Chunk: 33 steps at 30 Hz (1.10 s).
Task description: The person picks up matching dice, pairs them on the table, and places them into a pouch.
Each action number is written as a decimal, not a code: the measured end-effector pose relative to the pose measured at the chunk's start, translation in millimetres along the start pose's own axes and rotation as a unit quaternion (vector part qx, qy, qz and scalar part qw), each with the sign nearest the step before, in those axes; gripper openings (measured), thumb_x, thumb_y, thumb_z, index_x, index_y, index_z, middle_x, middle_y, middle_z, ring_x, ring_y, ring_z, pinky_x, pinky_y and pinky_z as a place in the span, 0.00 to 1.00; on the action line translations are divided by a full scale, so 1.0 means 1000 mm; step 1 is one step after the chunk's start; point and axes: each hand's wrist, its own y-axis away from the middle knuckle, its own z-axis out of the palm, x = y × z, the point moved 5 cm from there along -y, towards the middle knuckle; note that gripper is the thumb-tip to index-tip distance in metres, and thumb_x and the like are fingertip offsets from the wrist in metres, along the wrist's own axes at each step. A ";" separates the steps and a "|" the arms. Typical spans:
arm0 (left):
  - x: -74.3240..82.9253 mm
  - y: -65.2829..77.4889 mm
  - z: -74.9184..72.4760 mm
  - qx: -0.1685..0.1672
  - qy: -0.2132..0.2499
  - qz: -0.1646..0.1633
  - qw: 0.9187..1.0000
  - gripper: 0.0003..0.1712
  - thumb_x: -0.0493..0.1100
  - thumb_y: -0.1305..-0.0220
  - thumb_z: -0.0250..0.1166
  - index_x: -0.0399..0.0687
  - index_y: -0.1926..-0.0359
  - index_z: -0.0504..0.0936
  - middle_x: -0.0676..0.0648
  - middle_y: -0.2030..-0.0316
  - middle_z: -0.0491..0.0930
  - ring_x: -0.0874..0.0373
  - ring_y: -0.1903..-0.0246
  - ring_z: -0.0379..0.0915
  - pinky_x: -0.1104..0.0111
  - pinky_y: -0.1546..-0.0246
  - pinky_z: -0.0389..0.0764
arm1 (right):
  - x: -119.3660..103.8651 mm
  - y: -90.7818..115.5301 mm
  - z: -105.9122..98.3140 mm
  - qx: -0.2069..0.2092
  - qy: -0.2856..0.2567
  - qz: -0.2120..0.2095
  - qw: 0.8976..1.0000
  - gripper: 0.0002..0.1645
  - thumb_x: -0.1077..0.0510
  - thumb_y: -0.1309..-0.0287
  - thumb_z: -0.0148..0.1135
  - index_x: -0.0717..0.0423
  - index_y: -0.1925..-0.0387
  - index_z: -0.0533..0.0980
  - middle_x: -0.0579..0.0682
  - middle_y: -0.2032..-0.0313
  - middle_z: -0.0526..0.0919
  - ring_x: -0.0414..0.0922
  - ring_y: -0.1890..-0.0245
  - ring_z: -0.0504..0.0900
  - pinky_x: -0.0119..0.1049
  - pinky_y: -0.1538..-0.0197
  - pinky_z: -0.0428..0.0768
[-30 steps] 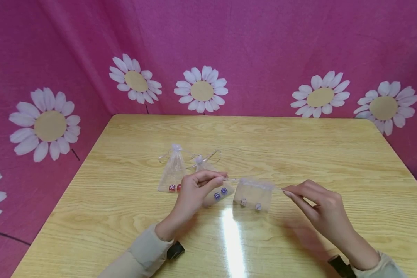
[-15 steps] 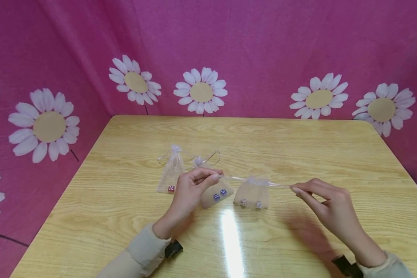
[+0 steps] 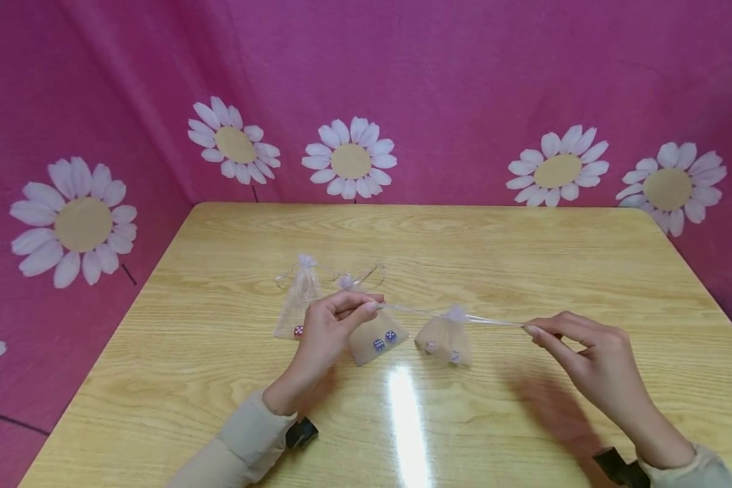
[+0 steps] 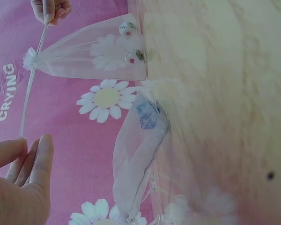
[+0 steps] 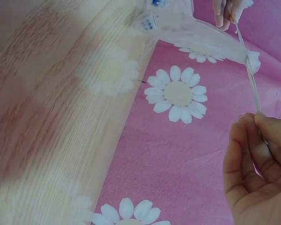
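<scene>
A sheer white drawstring pouch (image 3: pixel 444 333) holds two white dice (image 4: pixel 127 29); its neck is gathered tight. My left hand (image 3: pixel 335 325) pinches the drawstring on one side between thumb and finger. On the other side my right hand (image 3: pixel 585 352) pinches the opposite drawstring (image 3: pixel 494 320) the same way. The string runs taut between both hands, with the bunched neck (image 4: pixel 30 60) in the middle. Just behind my left hand lies a second pouch (image 3: pixel 366 339) with two blue dice (image 3: pixel 379 345). A third pouch (image 3: pixel 301 298) with a red die (image 3: pixel 298 331) is partly hidden by that hand.
All the pouches are on a wooden table (image 3: pixel 524 257). Loose string loops (image 3: pixel 375 274) trail from the tied pouches at the back. A pink curtain (image 3: pixel 439 81) with white daisies stands behind the table. Each wrist wears a black device (image 3: pixel 301 432).
My right hand has moved to the right, away from my left, drawing the string out. The wide, flat mouth of the white-dice pouch has bunched into a narrow neck.
</scene>
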 end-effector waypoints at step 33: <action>0.000 -0.054 0.013 -0.003 -0.231 -0.014 0.973 0.06 0.41 0.38 0.68 0.46 0.63 0.89 0.46 0.62 0.89 0.55 0.62 0.86 0.66 0.59 0.87 | 0.074 -0.053 0.034 -0.164 0.066 0.124 0.976 0.07 0.60 0.40 0.66 0.61 0.65 0.85 0.50 0.77 0.83 0.31 0.79 0.70 0.27 0.76 0.71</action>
